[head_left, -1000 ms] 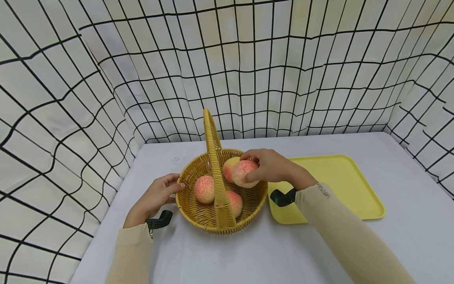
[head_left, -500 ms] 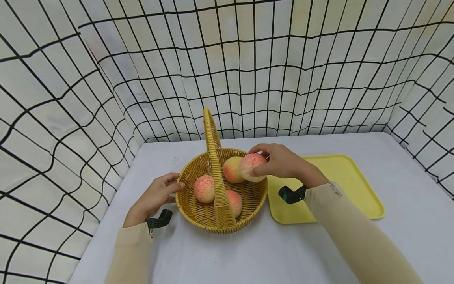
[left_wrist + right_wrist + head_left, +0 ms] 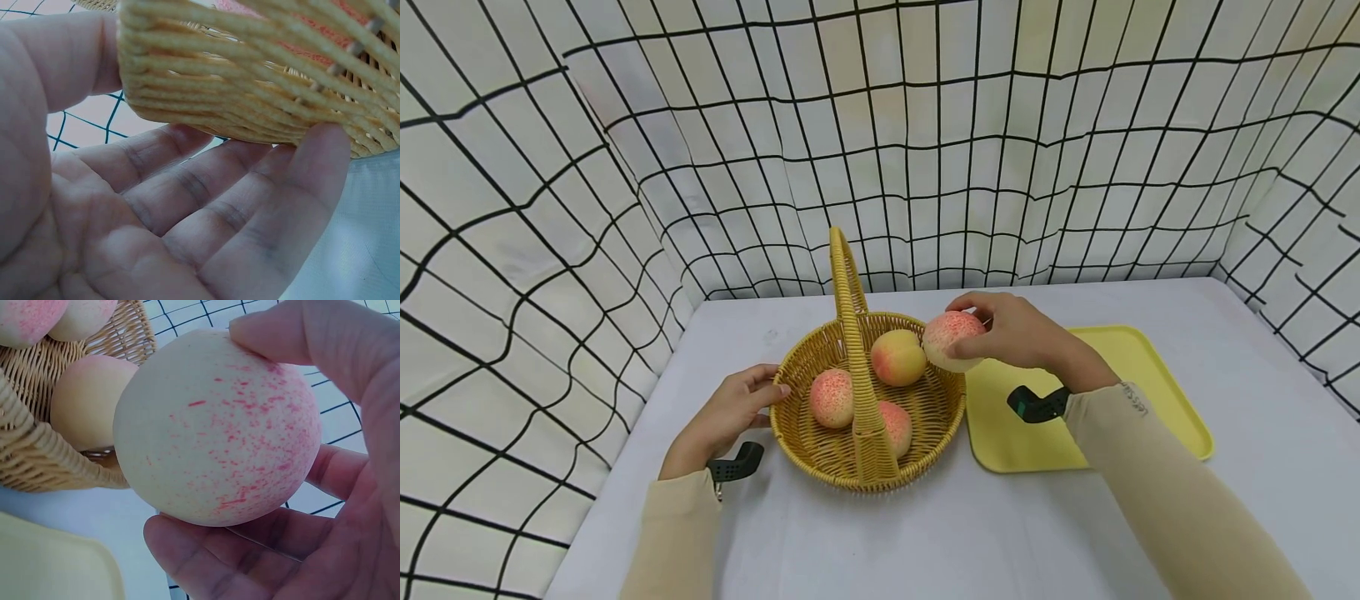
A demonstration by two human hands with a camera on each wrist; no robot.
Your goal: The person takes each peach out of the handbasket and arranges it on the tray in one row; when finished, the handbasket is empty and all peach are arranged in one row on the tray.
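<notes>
My right hand [image 3: 1018, 333] grips a pink-speckled peach [image 3: 951, 337] over the right rim of a yellow wicker basket [image 3: 805, 458]. In the right wrist view, the thumb lies on top of the peach [image 3: 212, 431] and the fingers curl beneath it. Three more peaches lie inside the basket: a yellow-orange peach [image 3: 901, 358] at the back, a speckled peach [image 3: 832, 400] left of the handle, and another peach [image 3: 897, 429] partly behind the handle. At the basket's left rim, my left hand [image 3: 730, 417] holds on, thumb over the edge and fingers against the outer wall, as the left wrist view shows.
A yellow tray [image 3: 1135, 408] lies on the white table [image 3: 925, 542], right of the basket and partly under the right forearm. The tall basket handle [image 3: 850, 317] arches over the middle. White walls with a black grid [image 3: 955, 167] enclose the back and sides.
My right hand has lifted the speckled peach up and to the right, from inside the basket to its right rim, uncovering the yellow-orange peach. The left hand and basket have stayed put.
</notes>
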